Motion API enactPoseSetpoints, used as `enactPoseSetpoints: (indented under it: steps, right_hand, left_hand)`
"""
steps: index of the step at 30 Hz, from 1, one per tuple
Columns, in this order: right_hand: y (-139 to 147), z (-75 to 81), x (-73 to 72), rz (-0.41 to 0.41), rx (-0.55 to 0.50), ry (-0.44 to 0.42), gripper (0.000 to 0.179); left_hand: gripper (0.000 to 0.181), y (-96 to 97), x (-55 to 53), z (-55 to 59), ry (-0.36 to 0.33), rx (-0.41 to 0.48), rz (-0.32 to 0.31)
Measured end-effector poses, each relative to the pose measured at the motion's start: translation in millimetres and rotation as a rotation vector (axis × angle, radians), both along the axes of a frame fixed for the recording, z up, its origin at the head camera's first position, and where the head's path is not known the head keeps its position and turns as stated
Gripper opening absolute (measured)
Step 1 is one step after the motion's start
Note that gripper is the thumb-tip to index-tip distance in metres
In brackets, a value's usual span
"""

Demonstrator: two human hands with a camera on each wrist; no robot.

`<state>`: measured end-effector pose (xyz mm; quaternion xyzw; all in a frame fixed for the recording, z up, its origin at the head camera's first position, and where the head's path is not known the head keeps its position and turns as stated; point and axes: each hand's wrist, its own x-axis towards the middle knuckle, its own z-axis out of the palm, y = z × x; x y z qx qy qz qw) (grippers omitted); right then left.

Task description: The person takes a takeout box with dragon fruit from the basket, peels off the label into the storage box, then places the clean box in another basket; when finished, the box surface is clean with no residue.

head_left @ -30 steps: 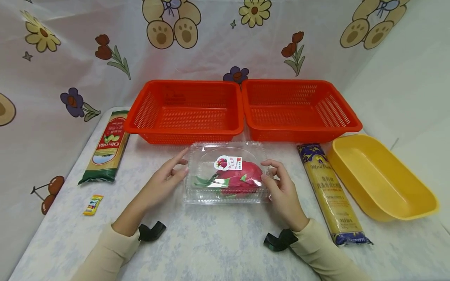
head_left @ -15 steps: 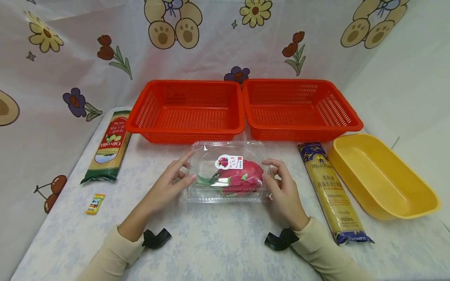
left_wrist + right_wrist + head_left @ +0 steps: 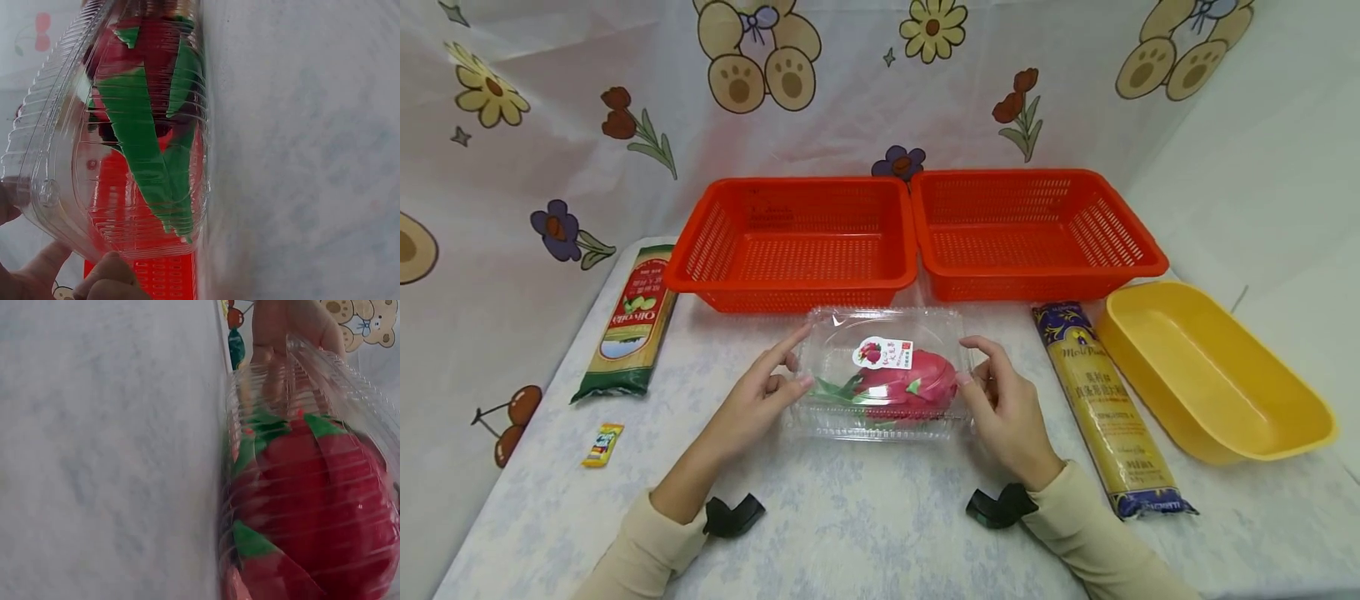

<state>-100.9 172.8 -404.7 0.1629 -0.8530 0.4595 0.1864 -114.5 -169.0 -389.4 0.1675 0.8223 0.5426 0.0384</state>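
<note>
A clear plastic clamshell box (image 3: 827, 350) stands on the table in front of me in the head view. Inside lies a red dragon fruit (image 3: 932, 379) with green leafy tips; a white label (image 3: 882, 352) is on the lid. My left hand (image 3: 756, 404) holds the box's left side, thumb toward the front and index finger toward the far corner. On the other side my right hand (image 3: 1011, 408) grips the right edge between thumb and fingers. The left wrist view shows left fingers (image 3: 112, 278) bent against the box corner. Some fingertips are hidden behind the plastic.
Two red baskets, left (image 3: 797, 296) and right (image 3: 1045, 287), stand behind the box. A green-and-red pasta pack (image 3: 628, 329) and a small yellow sachet (image 3: 602, 444) lie left. A gold spaghetti pack (image 3: 1105, 408) and a yellow tub (image 3: 1210, 375) are at right.
My left hand has shifted slightly right, its thumb now over the box's left edge. My right hand keeps its hold. The head view has moved a little; the box stays about where it was.
</note>
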Motion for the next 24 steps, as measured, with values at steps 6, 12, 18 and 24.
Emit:
enactPoseSetpoints:
  steps: [6, 12, 18, 24]
  right_hand:
    - [3.0, 3.3, 1.2, -0.097, 0.072, 0.018, 0.032]
    - [7.2, 9.5, 1.9, -0.154, 0.071, 0.084, 0.029]
    - [2.8, 27.3, 9.2, -0.009, 0.080, 0.138, 0.025]
    - [-15.2, 58.6, 8.9, 0.193, 0.165, 0.125, 0.020]
  left_hand:
    - [0.064, -0.9, 1.8, -0.9, -0.012, 0.040, -0.019]
    - [0.065, -0.8, 2.1, -2.1, -0.013, 0.072, -0.031]
    - [0.065, -1.3, 3.5, -4.2, -0.022, 0.083, -0.040]
    - [0.065, -2.6, 2.8, -3.6, -0.004, 0.077, -0.030]
